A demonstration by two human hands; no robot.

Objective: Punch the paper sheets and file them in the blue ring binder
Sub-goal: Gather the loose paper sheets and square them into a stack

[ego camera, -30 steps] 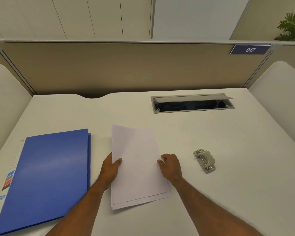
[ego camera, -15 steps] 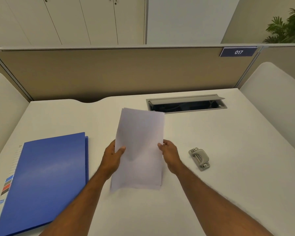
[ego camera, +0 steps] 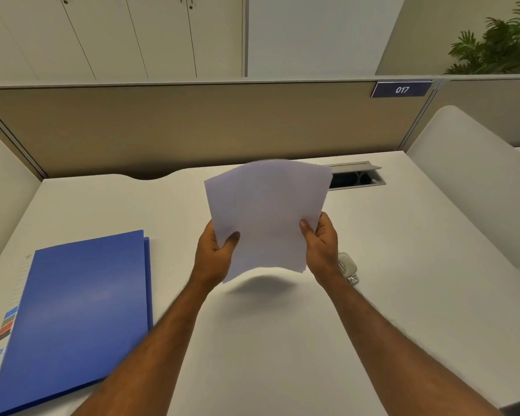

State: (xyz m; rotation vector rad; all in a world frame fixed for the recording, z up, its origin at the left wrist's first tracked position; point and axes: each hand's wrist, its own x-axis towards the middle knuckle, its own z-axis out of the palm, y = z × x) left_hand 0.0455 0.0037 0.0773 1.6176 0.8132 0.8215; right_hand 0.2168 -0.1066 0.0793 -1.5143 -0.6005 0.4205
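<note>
Leftmost, a closed blue ring binder (ego camera: 81, 319) lies flat on a white desk (ego camera: 282, 340), its spine side toward the desk's left edge, where coloured labels show. Next, near the middle, the person's left hand (ego camera: 213, 256) grips the left edge of a small stack of white paper sheets (ego camera: 264, 214), thumb on the near face and fingers hidden behind. The sheets are held up off the desk, roughly upright and tilted slightly clockwise, with a soft shadow on the desk below them; the upper edge is blurred. On the stack's right edge, the right hand (ego camera: 321, 244) pinches the paper the same way, thumb in front. Just beside that wrist, partly hidden by it, a small grey hole punch (ego camera: 349, 267) sits on the desk. Farther back and right, an open cable hatch (ego camera: 357, 175) is set into the desk, and a beige partition (ego camera: 192, 124) behind carries a dark plate (ego camera: 401, 89) reading 017.
</note>
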